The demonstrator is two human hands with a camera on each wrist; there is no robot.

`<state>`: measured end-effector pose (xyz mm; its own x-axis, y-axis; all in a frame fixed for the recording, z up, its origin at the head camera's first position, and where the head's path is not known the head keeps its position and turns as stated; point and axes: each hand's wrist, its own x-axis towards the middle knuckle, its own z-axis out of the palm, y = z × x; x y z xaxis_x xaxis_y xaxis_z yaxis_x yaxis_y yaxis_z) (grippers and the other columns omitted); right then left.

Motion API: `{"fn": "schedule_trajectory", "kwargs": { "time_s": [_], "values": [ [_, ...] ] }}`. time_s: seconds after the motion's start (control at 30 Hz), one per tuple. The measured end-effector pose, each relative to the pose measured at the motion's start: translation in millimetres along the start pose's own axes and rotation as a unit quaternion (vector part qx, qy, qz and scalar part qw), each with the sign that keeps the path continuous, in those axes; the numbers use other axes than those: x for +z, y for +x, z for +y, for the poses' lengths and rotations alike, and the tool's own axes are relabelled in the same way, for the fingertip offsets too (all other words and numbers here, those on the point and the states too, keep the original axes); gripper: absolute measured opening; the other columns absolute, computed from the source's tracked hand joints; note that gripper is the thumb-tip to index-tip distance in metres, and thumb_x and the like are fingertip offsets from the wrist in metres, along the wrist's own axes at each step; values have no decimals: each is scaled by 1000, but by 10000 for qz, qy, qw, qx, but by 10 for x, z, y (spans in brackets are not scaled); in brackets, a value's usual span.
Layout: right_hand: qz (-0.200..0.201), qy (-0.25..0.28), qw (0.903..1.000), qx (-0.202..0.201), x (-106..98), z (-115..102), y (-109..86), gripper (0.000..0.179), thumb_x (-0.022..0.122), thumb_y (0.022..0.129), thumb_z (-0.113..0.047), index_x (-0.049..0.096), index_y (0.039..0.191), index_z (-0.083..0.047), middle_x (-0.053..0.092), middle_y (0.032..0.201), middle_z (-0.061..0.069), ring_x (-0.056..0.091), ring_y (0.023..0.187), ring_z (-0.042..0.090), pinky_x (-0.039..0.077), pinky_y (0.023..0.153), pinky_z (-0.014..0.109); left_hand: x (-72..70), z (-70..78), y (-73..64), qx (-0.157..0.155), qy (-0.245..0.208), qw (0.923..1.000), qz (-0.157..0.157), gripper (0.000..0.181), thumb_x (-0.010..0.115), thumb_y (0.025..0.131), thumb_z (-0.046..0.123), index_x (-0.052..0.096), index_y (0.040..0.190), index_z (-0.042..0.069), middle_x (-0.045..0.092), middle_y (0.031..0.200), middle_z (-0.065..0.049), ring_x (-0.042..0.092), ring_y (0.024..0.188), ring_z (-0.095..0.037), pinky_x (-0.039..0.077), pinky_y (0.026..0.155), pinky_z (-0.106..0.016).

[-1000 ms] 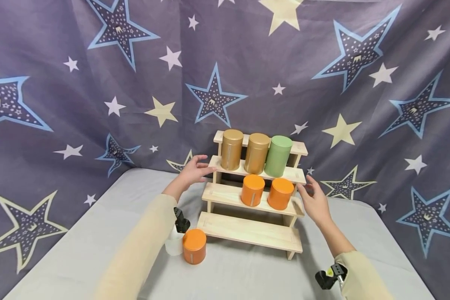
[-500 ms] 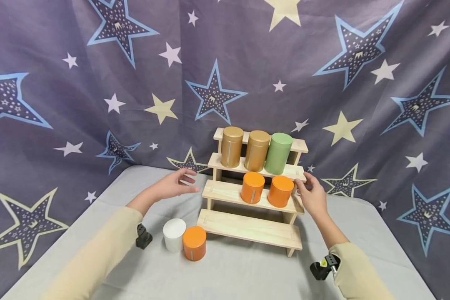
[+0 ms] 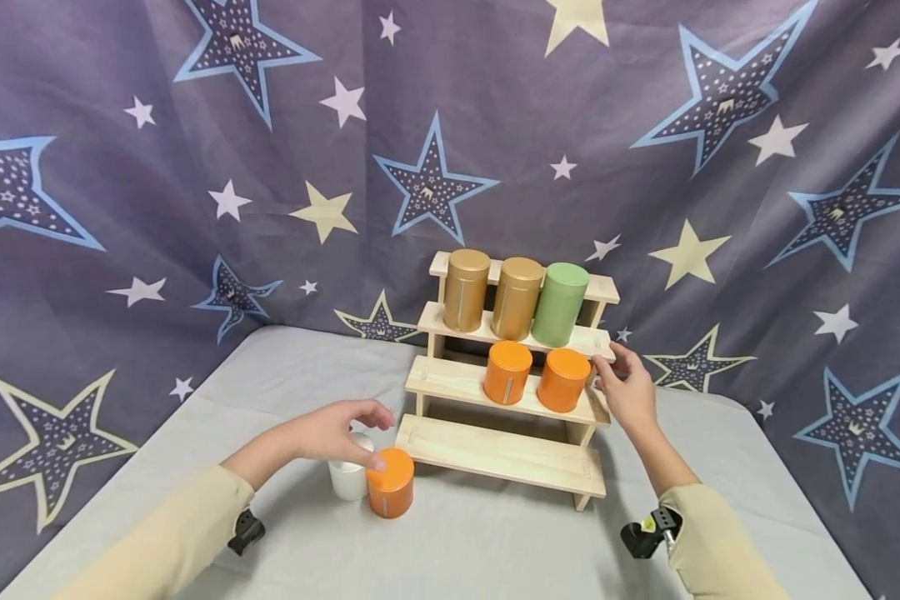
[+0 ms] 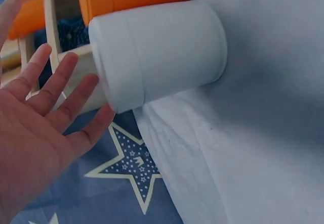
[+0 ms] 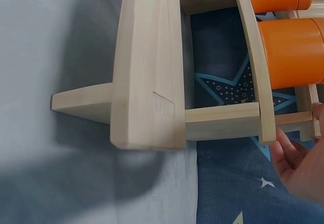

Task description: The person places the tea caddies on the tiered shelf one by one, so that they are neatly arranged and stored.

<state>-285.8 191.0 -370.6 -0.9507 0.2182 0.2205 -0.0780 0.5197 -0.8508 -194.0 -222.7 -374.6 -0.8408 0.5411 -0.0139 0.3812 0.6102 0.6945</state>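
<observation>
My left hand (image 3: 337, 432) hovers over a white canister (image 3: 348, 479) and an orange canister (image 3: 392, 485) on the table, fingers spread and thumb overlapping the orange lid. In the left wrist view the fingertips are right at the lid end of the white canister (image 4: 162, 54). My right hand (image 3: 630, 392) grips the right end of a tiered wooden shelf (image 3: 502, 458); in the right wrist view its fingers (image 5: 287, 153) touch the step ends. Two gold canisters (image 3: 467, 292) and a green canister (image 3: 561, 307) stand on an upper step, two orange canisters (image 3: 507, 373) one step lower.
A grey cloth covers the table (image 3: 480, 550). Behind the shelf hangs a purple star-patterned curtain (image 3: 270, 242). The shelf's bottom step (image 3: 450, 446) bears nothing.
My left hand has left the shelf's left end and come down and toward me, to the white and orange canisters. My right hand stays at the shelf's right end.
</observation>
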Motion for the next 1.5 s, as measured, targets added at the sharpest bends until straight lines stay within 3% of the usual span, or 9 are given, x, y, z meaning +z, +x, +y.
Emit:
{"fn": "schedule_trajectory", "kwargs": {
  "time_s": [0.17, 0.43, 0.7, 0.93, 1.1, 1.33, 1.5],
  "values": [
    [-43, 11, 10000, 49, -19, 6, 2, 55, 52, 95, -36, 40, 141, -10, 59, 119, 19, 65, 91, 27, 51, 67, 11, 106, 20, -10, 108, 244, 9996, -51, 59, 81, 69, 37, 59, 113, 5, 61, 114, -9, 52, 111, -28, 41, 98, -50],
    [-51, -19, 9999, 110, -5, 3, 15, 54, 53, 95, -36, 40, 141, -11, 60, 119, 19, 66, 88, 25, 51, 65, 11, 228, 25, 3, 199, 931, 9954, -50, 58, 84, 62, 44, 61, 106, 14, 62, 106, 5, 55, 103, -19, 44, 94, -38],
    [-65, -23, 9999, 110, -2, 10, 8, 55, 53, 94, -37, 39, 141, -11, 60, 119, 19, 67, 86, 25, 52, 65, 13, 275, 3, 13, 88, 1474, 9890, 38, 66, 86, 56, 47, 62, 110, 17, 64, 106, 9, 57, 102, -13, 36, 89, -42],
    [-10, -32, 10000, 20, 10, 16, 10, 54, 53, 95, -35, 40, 141, -10, 60, 119, 20, 66, 86, 26, 54, 68, 16, 285, 9, 15, 322, 1811, 9829, 117, 60, 84, 57, 48, 64, 106, 19, 64, 99, 13, 58, 98, -14, 36, 92, -45],
    [-3, -42, 10000, 26, 10, 13, 10, 53, 53, 95, -34, 40, 140, -11, 61, 118, 20, 66, 84, 25, 54, 68, 17, 279, 41, 7, 575, 1773, 9823, 157, 55, 83, 61, 44, 64, 105, 17, 62, 96, 13, 58, 96, -12, 35, 100, -54],
    [-63, -39, 10000, 27, 10, 13, 7, 53, 53, 95, -34, 39, 141, -10, 60, 119, 21, 66, 90, 32, 55, 68, 18, 243, 124, 13, 669, 1417, 9876, 40, 55, 83, 63, 40, 63, 109, 16, 60, 102, 10, 52, 89, -8, 47, 84, -31],
    [-43, 2, 10000, -1, 1, 0, 2, 52, 52, 95, -33, 39, 140, -9, 60, 119, 21, 66, 90, 33, 55, 70, 21, 212, 259, 38, 741, 1125, 9909, -13, 55, 80, 67, 39, 60, 112, 17, 57, 107, 9, 53, 94, -7, 47, 90, -32]
  ]
}}
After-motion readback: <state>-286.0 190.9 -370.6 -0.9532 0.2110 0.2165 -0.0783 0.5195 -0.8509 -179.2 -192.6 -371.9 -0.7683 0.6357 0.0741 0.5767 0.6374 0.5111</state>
